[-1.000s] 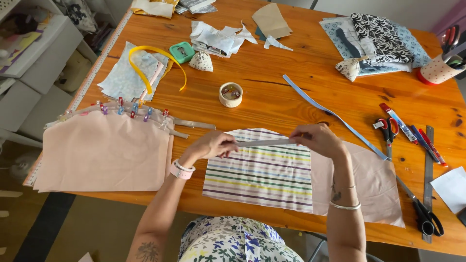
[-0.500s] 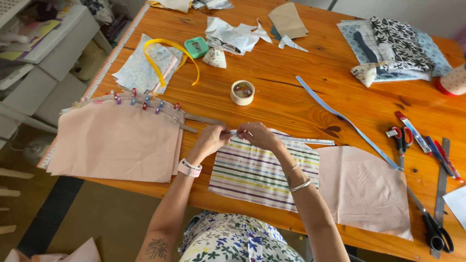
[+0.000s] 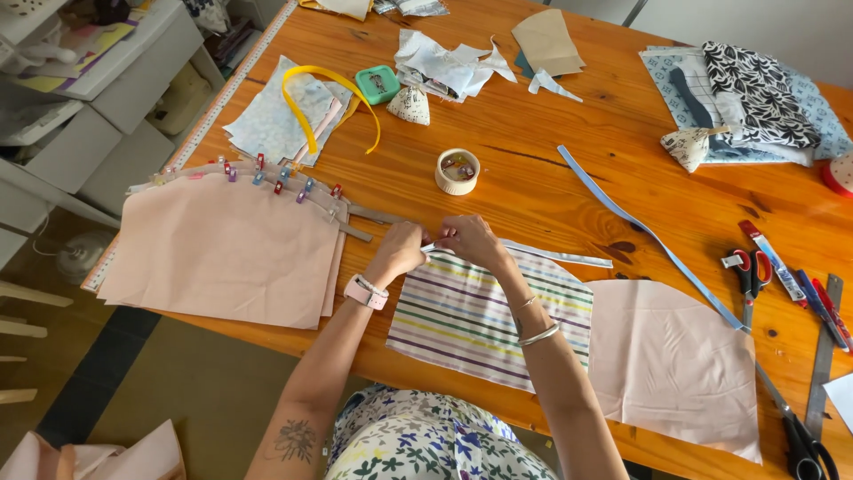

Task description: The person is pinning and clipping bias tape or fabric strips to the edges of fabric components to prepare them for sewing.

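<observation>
Head view, looking down on a wooden table [image 3: 551,178]. Along its left edge lies a stack of pink fabric pieces [image 3: 222,253], the top seam lined with small coloured clips [image 3: 267,173]. Just right of it, near the front edge, the left hand [image 3: 402,251] is closed, fingertips pinched on the end of a thin pale strip [image 3: 551,254]. The right hand [image 3: 469,238] sits against it, fingers together, pinching the same strip. Both rest at the top edge of a striped fabric piece [image 3: 484,320]. Behind them, mid-table, stands a small round tub of clips [image 3: 458,171]. Further right a pink curved piece [image 3: 675,360] lies beside the stripes, then red-handled scissors [image 3: 749,271] near the right edge.
</observation>
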